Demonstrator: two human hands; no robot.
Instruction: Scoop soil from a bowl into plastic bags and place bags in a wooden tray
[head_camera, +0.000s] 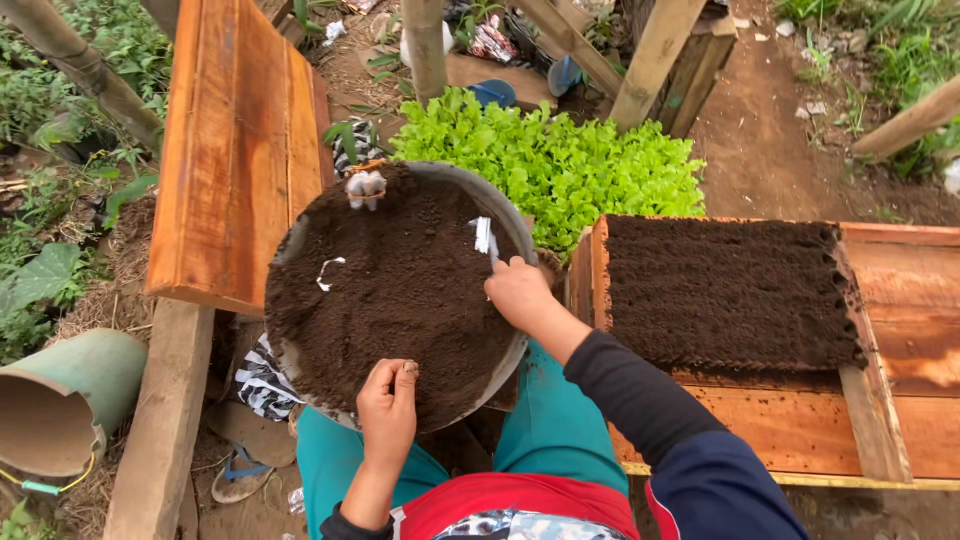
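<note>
garden soil basin (290, 250), white scrap (485, 237)

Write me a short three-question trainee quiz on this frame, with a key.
1. True or false: the round basin on the person's lap is filled with dark soil.
2. Which hand pinches a small white strip at the basin's far rim? A) left hand B) right hand C) neither
3. Fill in: beyond the basin grows a bed of bright green ____.

Key:
1. True; soil covers the basin almost to its rim.
2. B; the right hand's fingers close on the white strip, while the left hand rests at the near rim, fingers curled on the soil.
3. Seedlings; leafy young plants, packed close, just behind the soil-filled seed tray.
</note>
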